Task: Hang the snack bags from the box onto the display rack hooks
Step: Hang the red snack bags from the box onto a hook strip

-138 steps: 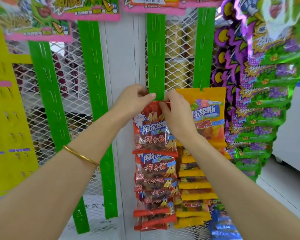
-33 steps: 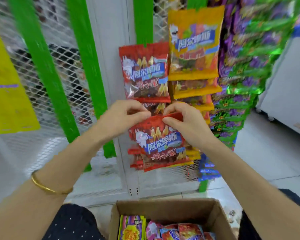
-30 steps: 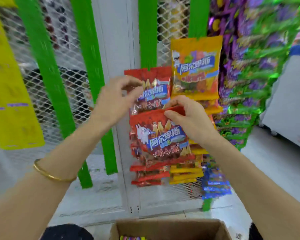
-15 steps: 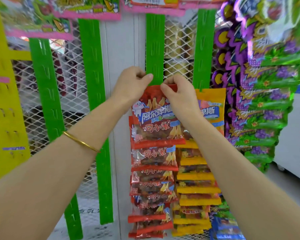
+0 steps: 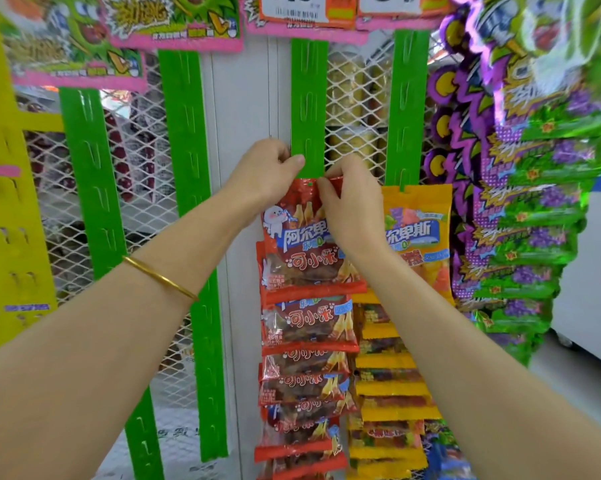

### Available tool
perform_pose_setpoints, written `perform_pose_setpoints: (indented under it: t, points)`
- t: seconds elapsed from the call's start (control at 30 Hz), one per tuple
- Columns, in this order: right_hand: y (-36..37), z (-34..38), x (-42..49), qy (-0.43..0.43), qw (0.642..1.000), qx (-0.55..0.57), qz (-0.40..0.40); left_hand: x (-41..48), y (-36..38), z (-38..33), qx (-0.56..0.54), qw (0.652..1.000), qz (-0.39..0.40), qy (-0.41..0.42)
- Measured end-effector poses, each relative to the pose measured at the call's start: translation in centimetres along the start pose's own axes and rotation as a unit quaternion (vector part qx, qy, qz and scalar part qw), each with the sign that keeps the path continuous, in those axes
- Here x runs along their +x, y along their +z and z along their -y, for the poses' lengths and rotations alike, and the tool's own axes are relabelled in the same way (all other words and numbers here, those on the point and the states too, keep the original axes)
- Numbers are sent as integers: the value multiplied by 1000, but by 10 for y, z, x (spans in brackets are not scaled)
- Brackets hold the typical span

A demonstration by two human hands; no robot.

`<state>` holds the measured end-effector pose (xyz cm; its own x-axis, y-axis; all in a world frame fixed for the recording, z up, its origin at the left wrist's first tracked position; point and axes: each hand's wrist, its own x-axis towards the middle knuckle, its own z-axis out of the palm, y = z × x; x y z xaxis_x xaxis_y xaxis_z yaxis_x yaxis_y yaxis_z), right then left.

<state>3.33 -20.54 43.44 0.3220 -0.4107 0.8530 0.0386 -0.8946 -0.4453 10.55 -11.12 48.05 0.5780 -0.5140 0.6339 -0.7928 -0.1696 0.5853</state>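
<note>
Where the bag sits: top red snack bag (image 5: 306, 251) is right at the lower end of the middle green strip (image 5: 308, 98), over a column of matching red bags (image 5: 309, 327).
Left hand (image 5: 264, 171): fingers curled, pinching the bag's top-left corner, thumb across the strip.
Right hand (image 5: 352, 206): pinching the bag's top edge.
Next door: orange bags (image 5: 420, 237), hanging just beside.
Left wrist: gold bangle (image 5: 160, 277).

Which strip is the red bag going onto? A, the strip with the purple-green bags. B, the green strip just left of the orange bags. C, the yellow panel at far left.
B: the right hand pinches the top of the red bag against the green strip, right beside the orange bags.
</note>
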Motion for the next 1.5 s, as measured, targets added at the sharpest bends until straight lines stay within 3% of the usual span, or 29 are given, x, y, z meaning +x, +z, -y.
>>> perform_pose_setpoints:
  t: [0.4,0.53,0.6,0.67,0.77,0.87,0.93,1.03,1.17,1.3,1.4,1.5]
  points:
    - [2,-11,-22,40,997,63,35,-25,8,22,-18,1000,-7,17]
    - [-7,-9,-28,22,999,-22,16,-45,12,27,68,992,-82,73]
    - [-17,-7,-40,-3,995,-99,-32,-67,15,32,170,966,-156,116]
    - [-31,-9,-62,-13,990,-116,-77,-99,22,37,182,953,-187,150]
    - [-47,-21,-127,9,999,-36,-28,-163,51,52,127,969,-113,181]
    - [-50,-55,-218,49,993,-23,106,-237,94,86,93,988,48,116]
    - [-46,-89,-280,127,961,-42,241,-283,123,116,89,981,166,43]
    - [-39,-146,-366,238,862,-87,440,-337,154,151,95,944,312,-56]
    - [-31,-191,-446,286,709,-124,633,-368,180,177,115,910,387,-95]
    - [-23,-205,-507,336,631,-125,688,-371,194,190,115,900,408,-102]
    - [-25,-211,-540,374,618,-156,674,-371,195,195,112,895,414,-120]
    - [-42,-223,-556,358,596,-273,665,-374,195,199,108,895,416,-120]
